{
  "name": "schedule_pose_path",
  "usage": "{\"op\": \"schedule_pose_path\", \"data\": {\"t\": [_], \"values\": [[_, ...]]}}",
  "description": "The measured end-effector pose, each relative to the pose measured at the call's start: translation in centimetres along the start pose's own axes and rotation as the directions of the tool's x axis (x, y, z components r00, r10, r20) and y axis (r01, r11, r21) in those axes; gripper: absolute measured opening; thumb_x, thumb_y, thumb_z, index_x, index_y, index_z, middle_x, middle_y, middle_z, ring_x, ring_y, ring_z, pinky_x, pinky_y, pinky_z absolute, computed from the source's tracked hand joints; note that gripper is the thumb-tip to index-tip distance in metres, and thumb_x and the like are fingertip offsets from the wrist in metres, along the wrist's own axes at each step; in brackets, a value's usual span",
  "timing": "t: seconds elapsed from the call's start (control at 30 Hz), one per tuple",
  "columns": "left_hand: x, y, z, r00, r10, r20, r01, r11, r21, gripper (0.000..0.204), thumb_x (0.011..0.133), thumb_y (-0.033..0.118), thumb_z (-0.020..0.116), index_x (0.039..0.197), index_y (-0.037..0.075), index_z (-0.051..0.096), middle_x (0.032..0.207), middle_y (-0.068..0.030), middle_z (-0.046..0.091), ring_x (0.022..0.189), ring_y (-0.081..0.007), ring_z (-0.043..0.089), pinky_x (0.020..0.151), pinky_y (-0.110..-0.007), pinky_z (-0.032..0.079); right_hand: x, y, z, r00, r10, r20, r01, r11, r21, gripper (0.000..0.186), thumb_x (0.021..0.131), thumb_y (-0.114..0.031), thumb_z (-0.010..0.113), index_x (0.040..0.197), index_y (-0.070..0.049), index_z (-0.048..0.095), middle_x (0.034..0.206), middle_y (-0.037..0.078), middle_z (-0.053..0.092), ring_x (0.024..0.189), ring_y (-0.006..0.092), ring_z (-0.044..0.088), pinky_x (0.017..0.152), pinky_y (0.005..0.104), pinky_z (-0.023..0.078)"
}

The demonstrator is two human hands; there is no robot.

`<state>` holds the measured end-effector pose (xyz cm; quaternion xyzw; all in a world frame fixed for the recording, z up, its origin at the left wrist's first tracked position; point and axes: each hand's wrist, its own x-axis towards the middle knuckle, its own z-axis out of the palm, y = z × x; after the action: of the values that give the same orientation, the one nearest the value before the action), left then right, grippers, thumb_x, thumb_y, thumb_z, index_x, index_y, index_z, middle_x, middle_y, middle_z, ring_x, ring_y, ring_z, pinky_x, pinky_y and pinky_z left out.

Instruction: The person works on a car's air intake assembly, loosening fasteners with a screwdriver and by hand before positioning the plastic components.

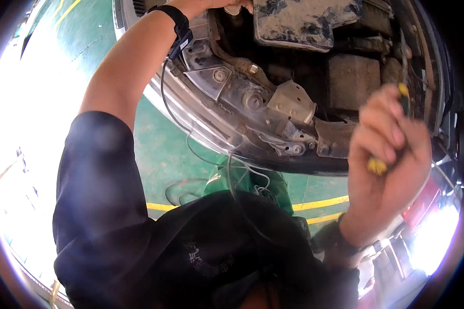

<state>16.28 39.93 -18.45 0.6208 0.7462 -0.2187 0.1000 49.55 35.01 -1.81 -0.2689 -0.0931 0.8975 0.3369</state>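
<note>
My right hand (389, 149) is raised at the right, over the edge of the engine bay and slightly blurred. Its fingers are wrapped round a screwdriver with a yellow-and-dark handle (377, 166); yellow shows at both ends of the grip, and the shaft is hard to make out. At the top edge, my left hand (221, 3) reaches into the engine bay beside a dusty dark cover (299, 26). Most of that hand is cut off by the frame, and its grip is hidden. A pale piece (233, 10) lies just under its fingers.
The car's open front has a headlight housing (206, 118) and a metal bracket (293, 101). A dusty box (353, 81) sits deeper in the bay. From the black strap (179, 28) on my left wrist, a cable (163, 92) loops down past the bumper. Yellow lines cross the green floor (157, 149).
</note>
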Motion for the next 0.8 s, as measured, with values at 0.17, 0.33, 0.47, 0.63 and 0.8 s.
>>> {"op": "schedule_pose_path", "data": {"t": [0.17, 0.33, 0.47, 0.63, 0.8], "values": [[-1.4, -0.5, -0.2, 0.999, -0.01, -0.042, 0.005, 0.992, -0.128, 0.063, 0.094, 0.06, 0.057, 0.075, 0.001, 0.066, 0.067, -0.0126, 0.058, 0.059, -0.0255, 0.054, 0.058, -0.043, 0.048, -5.0, 5.9, -2.1, 0.947, -0.253, -0.196, 0.232, 0.965, -0.125, 0.028, 0.078, 0.002, 0.051, 0.105, -0.001, 0.047, 0.09, 0.008, 0.05, 0.065, 0.0138, 0.052, 0.05, 0.0255, 0.042], [-1.5, 0.1, -0.1, 0.993, 0.022, -0.112, -0.04, 0.986, -0.164, 0.06, 0.095, 0.055, 0.059, 0.068, 0.001, 0.062, 0.063, -0.0123, 0.057, 0.054, -0.0254, 0.05, 0.055, -0.042, 0.046, -7.2, 16.6, -9.8, 0.949, -0.279, 0.146, 0.237, 0.326, -0.915, 0.017, 0.082, 0.006, 0.058, 0.095, -0.001, 0.052, 0.092, 0.016, 0.062, 0.074, 0.0238, 0.065, 0.068, 0.0358, 0.055], [0.2, -0.4, 2.1, 0.981, 0.119, -0.151, -0.12, 0.993, 0.007, 0.06, 0.098, 0.049, 0.056, 0.06, 0.004, 0.054, 0.056, -0.011, 0.048, 0.048, -0.0222, 0.041, 0.049, -0.041, 0.04, -7.6, 20.7, -11.1, 0.939, -0.2, 0.28, 0.249, -0.167, -0.954, 0.027, 0.081, -0.007, 0.072, 0.099, 0.001, 0.054, 0.107, 0.023, 0.062, 0.092, 0.0419, 0.062, 0.081, 0.0437, 0.054], [-1.4, -0.8, 1.1, 0.992, 0.014, -0.129, -0.034, 0.987, -0.159, 0.061, 0.099, 0.049, 0.055, 0.058, 0.005, 0.05, 0.053, -0.0091, 0.041, 0.047, -0.0195, 0.037, 0.047, -0.039, 0.036, -6.6, 27.7, -13.6, 0.965, -0.016, 0.261, 0.26, -0.043, -0.965, 0.03, 0.076, -0.003, 0.07, 0.102, -0.003, 0.054, 0.102, 0.017, 0.062, 0.095, 0.0396, 0.061, 0.08, 0.047, 0.052], [-2.0, 0.3, -0.8, 0.992, 0.054, -0.112, -0.082, 0.961, -0.265, 0.057, 0.097, 0.047, 0.058, 0.06, 0.004, 0.053, 0.054, -0.0107, 0.045, 0.047, -0.0214, 0.04, 0.049, -0.042, 0.039, -8.2, 30.1, -14.9, 0.864, 0.497, 0.082, 0.093, 0.002, -0.996, 0.026, 0.083, -0.009, 0.063, 0.106, 0.0, 0.056, 0.105, 0.022, 0.063, 0.098, 0.0421, 0.062, 0.086, 0.0473, 0.051]]}}
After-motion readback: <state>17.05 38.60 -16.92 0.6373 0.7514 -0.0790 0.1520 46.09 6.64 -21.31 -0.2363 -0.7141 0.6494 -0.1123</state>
